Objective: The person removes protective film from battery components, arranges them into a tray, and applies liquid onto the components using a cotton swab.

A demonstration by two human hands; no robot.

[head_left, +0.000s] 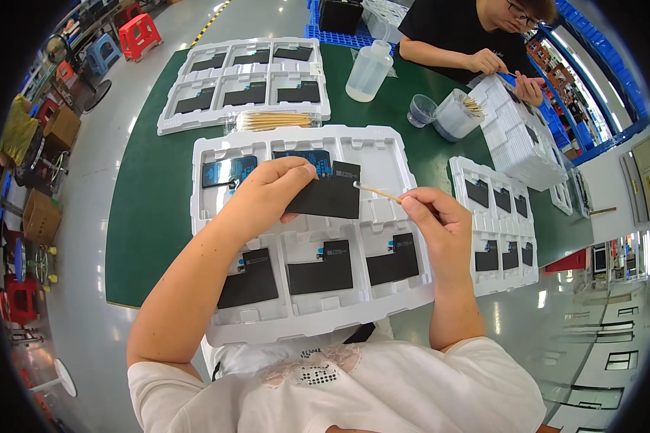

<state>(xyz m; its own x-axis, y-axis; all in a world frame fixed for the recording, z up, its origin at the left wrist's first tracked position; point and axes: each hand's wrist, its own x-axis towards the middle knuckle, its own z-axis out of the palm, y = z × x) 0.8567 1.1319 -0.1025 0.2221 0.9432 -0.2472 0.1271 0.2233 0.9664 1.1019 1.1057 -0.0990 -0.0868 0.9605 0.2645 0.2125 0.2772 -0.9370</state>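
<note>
My left hand (271, 189) pinches a flat black L-shaped battery (330, 198) by its left side, above a white plastic tray (303, 321). Between the thumb and fingers of my right hand (440, 220) is a cotton swab (380, 193) with a wooden stick. Its white tip meets the battery's upper right edge. In the tray's near row lie more black batteries, such as this middle one (320, 273). A battery with a blue face (229, 172) fills the far left compartment, and another blue-faced one (305, 156) is partly hidden behind my left hand.
Bundled cotton swabs (273, 120) lie beyond my tray, before another filled tray (244, 72). A clear bottle (369, 71), a small cup (421, 110) and a swab container (458, 115) stand on the green table (146, 195). A co-worker (458, 43) works behind stacked trays (516, 137); another tray (495, 224) lies right.
</note>
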